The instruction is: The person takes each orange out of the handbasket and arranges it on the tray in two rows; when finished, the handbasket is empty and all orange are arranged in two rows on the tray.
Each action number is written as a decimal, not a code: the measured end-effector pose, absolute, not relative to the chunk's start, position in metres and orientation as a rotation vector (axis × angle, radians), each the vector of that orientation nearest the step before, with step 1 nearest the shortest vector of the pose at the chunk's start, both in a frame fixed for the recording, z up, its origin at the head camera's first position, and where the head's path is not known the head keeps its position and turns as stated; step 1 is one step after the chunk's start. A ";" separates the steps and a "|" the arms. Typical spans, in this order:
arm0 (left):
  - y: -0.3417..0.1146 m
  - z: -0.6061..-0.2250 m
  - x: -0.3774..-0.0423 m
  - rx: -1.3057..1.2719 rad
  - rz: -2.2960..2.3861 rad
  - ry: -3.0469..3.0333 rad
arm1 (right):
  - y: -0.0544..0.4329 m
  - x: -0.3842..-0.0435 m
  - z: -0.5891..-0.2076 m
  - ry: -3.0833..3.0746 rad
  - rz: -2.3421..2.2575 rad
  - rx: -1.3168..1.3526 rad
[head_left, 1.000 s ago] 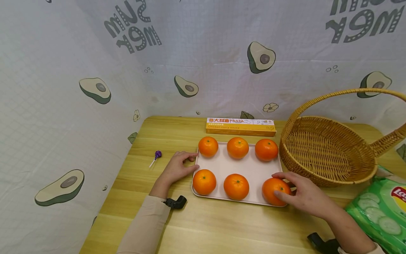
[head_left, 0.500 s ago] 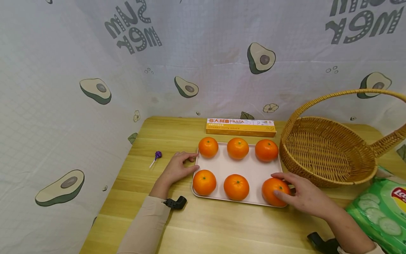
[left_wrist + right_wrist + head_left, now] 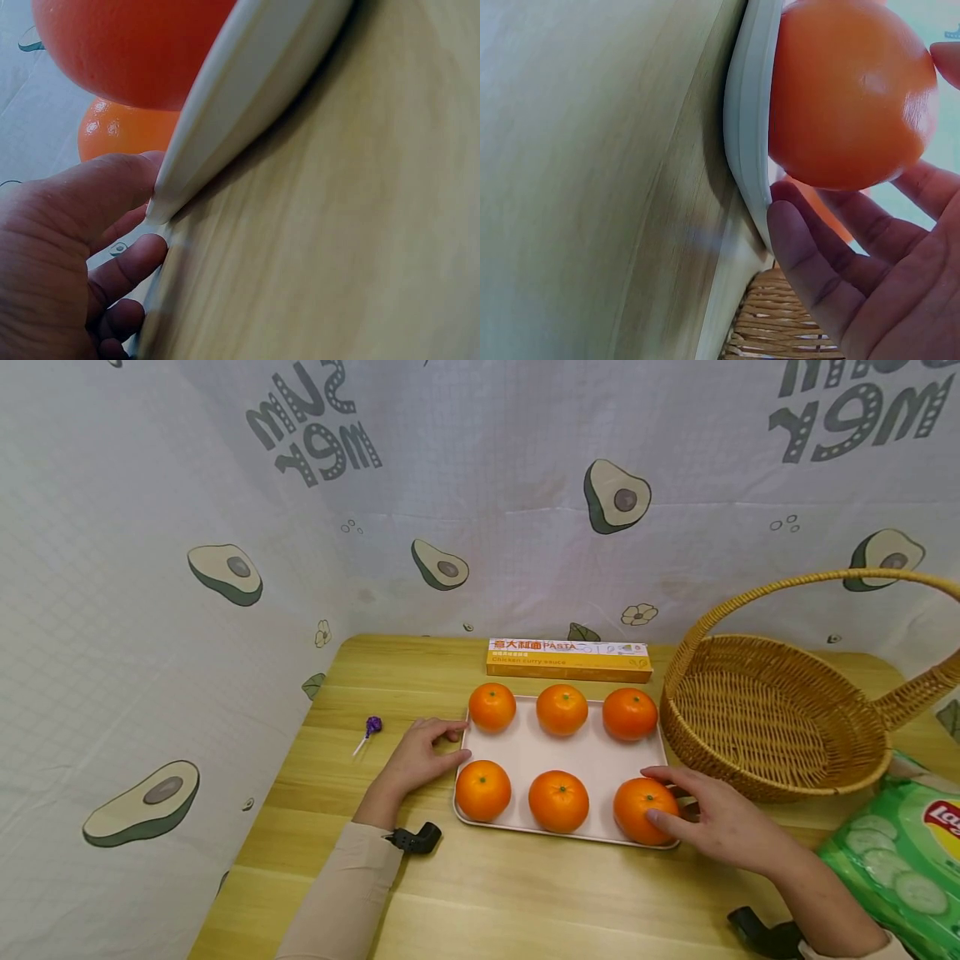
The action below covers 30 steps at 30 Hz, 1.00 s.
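Note:
Several oranges sit in two rows on a shallow pale pink tray (image 3: 600, 764). My right hand (image 3: 723, 822) holds the near right orange (image 3: 643, 812), with its thumb on the near side and fingers behind; the right wrist view shows this orange (image 3: 851, 97) close by the tray's rim (image 3: 746, 97), with the fingers around it. At the tray's left edge, my left hand (image 3: 420, 760) touches the rim with thumb and fingertips. In the left wrist view, the left thumb (image 3: 112, 187) lies against the tray's rim, the other fingers loosely bent below it.
A wicker basket (image 3: 757, 718) with a tall handle stands right of the tray. Near it lies a green chip bag (image 3: 892, 860). Behind the tray is a pasta box (image 3: 570, 662); a purple lollipop (image 3: 372, 725) lies at left. A patterned curtain (image 3: 525, 568) hangs behind the table.
The near right orange has shifted slightly left on the tray, with my right hand's fingers still at it. My left hand stays at the tray's edge.

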<state>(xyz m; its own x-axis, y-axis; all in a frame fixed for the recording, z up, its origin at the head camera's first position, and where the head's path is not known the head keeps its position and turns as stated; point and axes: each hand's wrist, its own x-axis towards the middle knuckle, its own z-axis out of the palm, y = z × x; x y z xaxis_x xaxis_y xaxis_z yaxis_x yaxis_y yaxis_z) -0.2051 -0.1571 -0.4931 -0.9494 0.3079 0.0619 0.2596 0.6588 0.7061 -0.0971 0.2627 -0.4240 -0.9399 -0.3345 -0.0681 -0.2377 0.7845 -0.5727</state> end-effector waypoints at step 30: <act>-0.167 -0.467 -0.203 0.510 1.162 2.886 | 0.302 -0.099 -0.382 3.006 -0.702 -0.359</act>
